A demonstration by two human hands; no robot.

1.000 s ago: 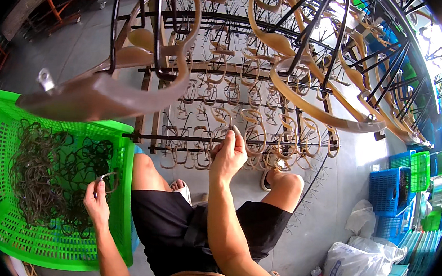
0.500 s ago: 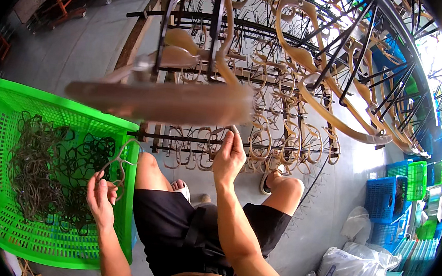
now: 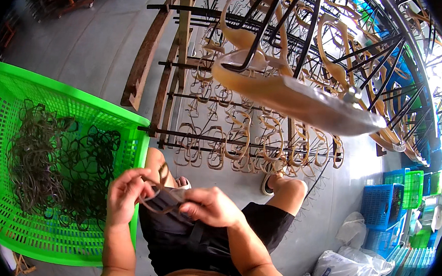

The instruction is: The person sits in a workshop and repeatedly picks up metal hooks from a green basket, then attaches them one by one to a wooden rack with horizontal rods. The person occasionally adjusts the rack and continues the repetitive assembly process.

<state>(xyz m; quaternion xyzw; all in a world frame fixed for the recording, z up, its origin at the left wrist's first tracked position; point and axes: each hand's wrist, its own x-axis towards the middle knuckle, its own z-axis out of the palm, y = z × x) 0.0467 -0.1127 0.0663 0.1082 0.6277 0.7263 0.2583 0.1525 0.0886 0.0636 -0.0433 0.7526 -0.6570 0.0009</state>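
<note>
A glasses frame (image 3: 160,206), greyish and slightly blurred, is held in front of my lap. My left hand (image 3: 126,193) pinches one end of it. At the other end my right hand (image 3: 213,206) has its fingers closed on it. Just to my left stands a green plastic basket (image 3: 71,94), with a tangled heap of dark glasses frames (image 3: 40,160) inside. Ahead of my hands, rows of pale amber glasses frames (image 3: 240,132) hang on the black bars of a rack.
Close overhead dangles a large amber frame (image 3: 299,100) on dark hooks. The rack has wooden posts (image 3: 146,61). To the right are blue crates (image 3: 382,207), a white plastic bag (image 3: 343,275) and stacked teal trays (image 3: 408,268). An orange-legged cart (image 3: 74,1) stands far left.
My right hand has come down from the rack to the glasses frame and closed on it. My left hand has brought that frame from the basket's edge to my lap. The overhead frame has shifted right.
</note>
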